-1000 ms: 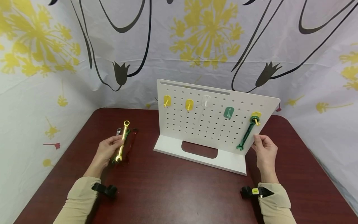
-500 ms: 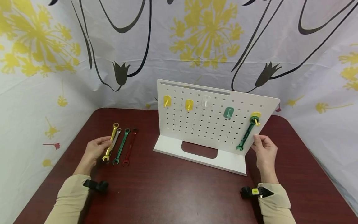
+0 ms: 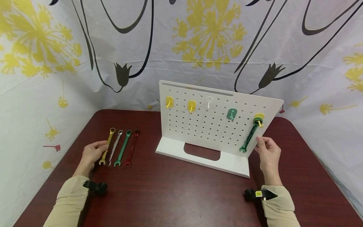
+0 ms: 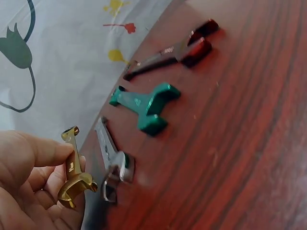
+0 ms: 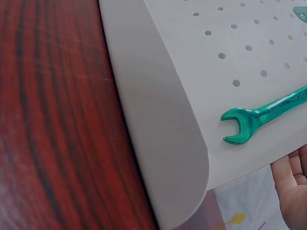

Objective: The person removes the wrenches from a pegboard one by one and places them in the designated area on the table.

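Note:
My left hand (image 3: 92,154) pinches a gold combination wrench (image 3: 107,146) by its shank, ring end pointing away. To its right lie a silver wrench (image 3: 115,146), a green wrench (image 3: 123,148) and a red wrench (image 3: 132,148), side by side on the table. Whether the gold one touches the tabletop I cannot tell. My right hand (image 3: 269,154) grips the right edge of a white pegboard (image 3: 215,135), thumb in front. Beside that thumb, another green wrench (image 3: 250,135) hangs by its ring from a yellow hook (image 3: 259,121); its open jaw also shows in the right wrist view.
Further hooks sit along the board: two yellow (image 3: 169,102), one clear (image 3: 209,102) and one teal (image 3: 232,114). The board's foot (image 3: 175,151) has a cut-out slot. A patterned cloth (image 3: 141,85) stands behind the dark red table (image 3: 170,195).
My left hand has carried the gold wrench left and lower, from over the other wrenches to the left of the silver one. The right hand has stayed at the board's edge.

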The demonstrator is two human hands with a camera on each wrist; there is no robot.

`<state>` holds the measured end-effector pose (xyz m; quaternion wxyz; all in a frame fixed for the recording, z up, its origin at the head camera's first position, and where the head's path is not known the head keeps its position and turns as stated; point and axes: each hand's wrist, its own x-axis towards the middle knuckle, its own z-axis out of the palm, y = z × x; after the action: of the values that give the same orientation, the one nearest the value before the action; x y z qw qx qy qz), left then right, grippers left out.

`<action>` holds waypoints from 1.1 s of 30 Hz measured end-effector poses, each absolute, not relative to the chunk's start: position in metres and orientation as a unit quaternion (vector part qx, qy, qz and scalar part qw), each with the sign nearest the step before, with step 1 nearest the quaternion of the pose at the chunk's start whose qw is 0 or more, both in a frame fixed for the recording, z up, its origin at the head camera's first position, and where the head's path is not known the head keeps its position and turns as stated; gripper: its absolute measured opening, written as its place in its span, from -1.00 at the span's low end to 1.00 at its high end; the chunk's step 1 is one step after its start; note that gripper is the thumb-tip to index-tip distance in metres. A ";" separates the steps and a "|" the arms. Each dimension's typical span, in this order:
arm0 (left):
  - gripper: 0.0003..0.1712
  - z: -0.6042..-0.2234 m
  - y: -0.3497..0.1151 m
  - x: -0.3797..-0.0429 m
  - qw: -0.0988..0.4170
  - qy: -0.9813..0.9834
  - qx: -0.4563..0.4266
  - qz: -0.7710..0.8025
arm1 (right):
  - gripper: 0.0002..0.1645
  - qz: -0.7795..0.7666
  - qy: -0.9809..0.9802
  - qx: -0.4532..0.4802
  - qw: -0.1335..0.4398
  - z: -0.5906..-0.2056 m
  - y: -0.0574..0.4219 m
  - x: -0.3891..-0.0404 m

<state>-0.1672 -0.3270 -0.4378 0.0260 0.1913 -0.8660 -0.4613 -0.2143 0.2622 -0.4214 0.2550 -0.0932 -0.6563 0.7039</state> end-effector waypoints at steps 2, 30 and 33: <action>-0.51 -0.439 -0.328 -0.166 0.027 -0.867 0.196 -0.457 | -0.72 0.704 -0.657 -0.093 0.254 -0.422 0.262 -0.215; -0.62 -0.443 -0.325 -0.171 0.063 -0.912 0.221 -0.338 | -0.83 0.704 -0.658 -0.093 0.251 -0.421 0.262 -0.215; -0.64 -0.442 -0.325 -0.172 0.071 -0.918 0.221 -0.323 | -0.81 0.705 -0.656 -0.094 0.251 -0.422 0.262 -0.214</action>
<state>-0.1719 -0.3248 -0.4422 0.0710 0.2207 -0.9176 -0.3228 -0.2143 0.2622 -0.4218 0.2512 -0.0941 -0.6563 0.7052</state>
